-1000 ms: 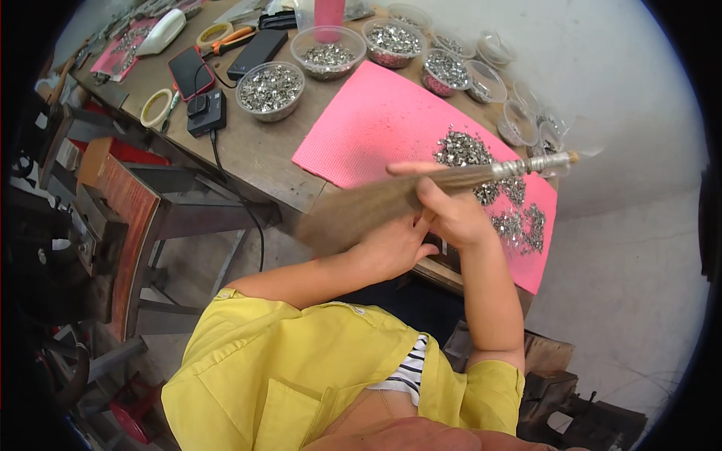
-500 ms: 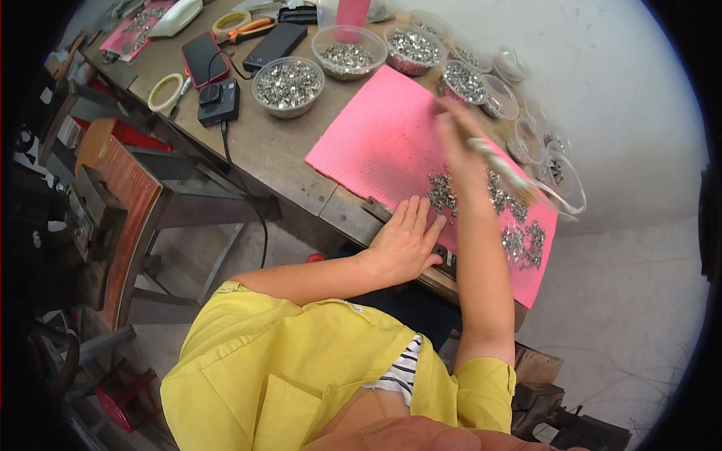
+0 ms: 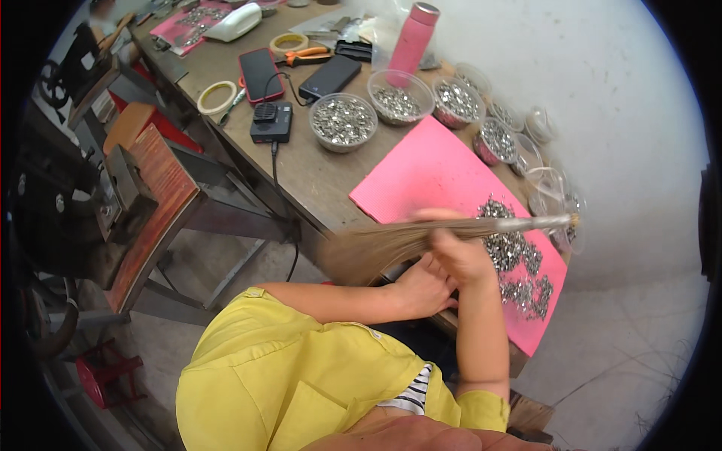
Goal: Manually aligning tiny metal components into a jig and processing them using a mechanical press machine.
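My right hand (image 3: pixel 462 255) is closed around a small hand broom (image 3: pixel 391 239). Its light-brown bristles fan out leftward past the table's near edge, blurred by motion, and the silver-wrapped handle end extends right over the mat. Beneath the broom, my left hand (image 3: pixel 421 292) rests at the table's near edge by the mat, close to my right wrist. Its fingers are partly covered, but those showing look stretched and hold nothing visible. Small shiny metal pieces (image 3: pixel 508 252) lie in loose heaps on the right half of the pink ribbed mat (image 3: pixel 421 169).
Clear plastic tubs of metal pieces, one (image 3: pixel 344 124) left of the mat, line the back. A pink bottle (image 3: pixel 415 41), phone (image 3: pixel 261 74), black box with a cable (image 3: pixel 271 124), tape roll (image 3: pixel 216 98) and orange-handled pliers (image 3: pixel 307 57) lie farther left. A wooden stool (image 3: pixel 158 199) stands left.
The broom has swung round from over the mat, its bristles now out past the near edge. My right hand has come nearer my left hand. The whole view has shifted.
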Demonstrator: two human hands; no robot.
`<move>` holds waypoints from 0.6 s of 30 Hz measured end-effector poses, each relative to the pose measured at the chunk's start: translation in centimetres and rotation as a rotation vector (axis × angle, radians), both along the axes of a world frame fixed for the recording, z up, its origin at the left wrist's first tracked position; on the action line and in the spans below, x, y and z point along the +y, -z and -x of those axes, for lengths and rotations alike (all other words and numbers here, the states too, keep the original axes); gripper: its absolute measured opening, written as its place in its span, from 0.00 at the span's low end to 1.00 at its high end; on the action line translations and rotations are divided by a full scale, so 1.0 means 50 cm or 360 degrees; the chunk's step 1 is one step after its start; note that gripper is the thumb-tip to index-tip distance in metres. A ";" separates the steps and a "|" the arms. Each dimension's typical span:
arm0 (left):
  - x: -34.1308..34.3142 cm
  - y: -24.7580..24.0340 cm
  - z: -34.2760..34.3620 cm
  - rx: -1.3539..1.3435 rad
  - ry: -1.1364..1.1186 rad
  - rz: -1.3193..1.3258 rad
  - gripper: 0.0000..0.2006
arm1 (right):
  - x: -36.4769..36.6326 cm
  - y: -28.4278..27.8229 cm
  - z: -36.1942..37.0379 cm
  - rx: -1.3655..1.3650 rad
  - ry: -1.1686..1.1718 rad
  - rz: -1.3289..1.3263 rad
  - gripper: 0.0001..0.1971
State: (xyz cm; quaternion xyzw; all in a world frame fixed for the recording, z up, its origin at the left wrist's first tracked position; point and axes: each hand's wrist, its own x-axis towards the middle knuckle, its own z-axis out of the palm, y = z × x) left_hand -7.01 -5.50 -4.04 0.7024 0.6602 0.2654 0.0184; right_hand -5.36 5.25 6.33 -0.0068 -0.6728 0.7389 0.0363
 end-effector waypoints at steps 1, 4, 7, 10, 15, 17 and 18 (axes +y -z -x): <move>-0.004 -0.007 -0.003 0.0007 -0.0014 -0.0004 0.35 | 0.001 0.004 -0.016 0.0262 0.0221 0.0393 0.17; -0.012 -0.039 -0.009 0.0276 -0.0266 -0.0112 0.29 | 0.021 0.009 -0.037 0.0119 0.0535 -0.0331 0.16; -0.017 -0.044 0.017 -0.0871 0.0010 0.0293 0.27 | -0.009 0.031 -0.071 -0.0102 0.0025 -0.0330 0.15; -0.045 -0.098 0.045 -0.0696 0.0116 0.0025 0.23 | 0.006 -0.007 -0.096 0.0374 0.0826 -0.0385 0.14; -0.128 -0.152 0.106 -0.3789 0.1141 0.0673 0.28 | 0.020 -0.062 -0.057 0.0675 0.1103 -0.2163 0.18; -0.152 -0.183 0.106 -0.3901 0.0819 0.0724 0.25 | 0.008 -0.054 -0.042 0.0809 0.1062 -0.2706 0.20; -0.156 -0.155 0.099 -0.3820 0.0900 0.0494 0.25 | -0.002 -0.048 -0.031 0.0787 0.1082 -0.2736 0.20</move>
